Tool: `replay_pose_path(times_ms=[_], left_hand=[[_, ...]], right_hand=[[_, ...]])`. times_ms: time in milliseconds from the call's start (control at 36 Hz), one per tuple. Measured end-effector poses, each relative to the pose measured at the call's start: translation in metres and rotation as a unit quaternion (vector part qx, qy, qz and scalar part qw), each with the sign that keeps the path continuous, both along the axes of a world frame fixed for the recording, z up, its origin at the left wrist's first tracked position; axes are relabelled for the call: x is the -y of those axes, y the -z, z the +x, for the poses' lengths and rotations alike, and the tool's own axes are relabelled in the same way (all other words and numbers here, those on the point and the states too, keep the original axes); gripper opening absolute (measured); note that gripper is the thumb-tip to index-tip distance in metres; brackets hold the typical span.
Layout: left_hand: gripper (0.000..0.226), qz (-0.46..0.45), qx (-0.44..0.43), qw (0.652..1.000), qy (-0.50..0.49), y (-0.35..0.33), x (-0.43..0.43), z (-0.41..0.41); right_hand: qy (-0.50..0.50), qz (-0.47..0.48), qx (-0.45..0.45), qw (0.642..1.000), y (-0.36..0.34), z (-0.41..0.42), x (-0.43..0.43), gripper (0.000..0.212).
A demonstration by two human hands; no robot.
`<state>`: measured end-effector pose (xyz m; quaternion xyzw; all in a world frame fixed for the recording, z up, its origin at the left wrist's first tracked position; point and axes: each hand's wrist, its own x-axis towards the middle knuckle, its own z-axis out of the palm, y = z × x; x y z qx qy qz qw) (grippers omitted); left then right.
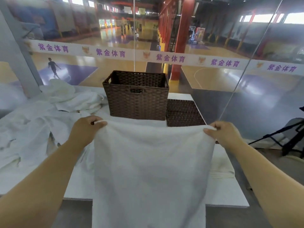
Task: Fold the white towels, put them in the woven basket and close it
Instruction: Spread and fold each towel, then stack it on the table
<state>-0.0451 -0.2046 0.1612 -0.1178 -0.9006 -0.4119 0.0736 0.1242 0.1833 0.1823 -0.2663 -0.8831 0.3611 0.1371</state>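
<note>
Two hands are pinching the top corners of the white towel [151,170], left hand [87,127] and right hand [222,134] holding it hanging over the near edge of the table [230,199], in front of the open woven basket [136,96]. Its long lower end is dangling, risking dragging and skewing the fold.

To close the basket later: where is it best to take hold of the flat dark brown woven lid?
Probably its right edge, coming from the right: the lid lies flat on the white table, and its left edge sits close beside the dark brown woven basket, leaving little room.
</note>
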Motion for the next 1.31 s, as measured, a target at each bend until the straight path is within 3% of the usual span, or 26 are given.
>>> replay_pose_path(times_ms=[111, 278, 472, 528, 667, 833, 972, 1139, 1306], left_hand=[[0.006, 0.000, 0.059, 0.998, 0.016, 0.027, -0.003, -0.021], [0.006, 0.030, 0.149, 0.988, 0.004, 0.057, -0.020, -0.063], [0.016, 0.070, 0.194, 0.978, -0.017, 0.073, -0.047, -0.139], [0.025, 0.076, 0.207, 0.975, -0.010, 0.076, -0.057, -0.158], [0.044, -0.025, 0.190, 0.981, 0.039, 0.089, -0.082, -0.173], [0.020, -0.124, 0.195, 0.965, 0.124, 0.126, -0.093, -0.156], [0.038, -0.227, 0.250, 0.917, 0.212, 0.162, -0.099, -0.121], [0.064, -0.438, 0.220, 0.812, 0.319, 0.200, -0.098, -0.099], [0.065, -0.488, 0.182, 0.791, 0.321, 0.215, -0.096, -0.110]], right_hand=[[0.014, 0.043, 0.049, 0.998, 0.033, -0.019, -0.002, 0.023], [0.062, -0.024, 0.068, 0.995, 0.073, -0.062, -0.009, 0.016], [0.114, -0.029, 0.049, 0.992, 0.086, -0.127, -0.029, 0.010], [0.117, -0.020, 0.058, 0.991, 0.089, -0.144, -0.037, 0.022], [0.078, -0.082, 0.099, 0.989, 0.107, -0.171, -0.040, 0.058], [0.054, -0.084, 0.169, 0.981, 0.147, -0.162, -0.024, 0.042], [-0.023, -0.107, 0.258, 0.960, 0.184, -0.137, 0.003, 0.037], [-0.165, -0.030, 0.417, 0.893, 0.225, -0.106, 0.024, 0.063], [-0.244, 0.055, 0.467, 0.848, 0.234, -0.096, 0.033, 0.085]])
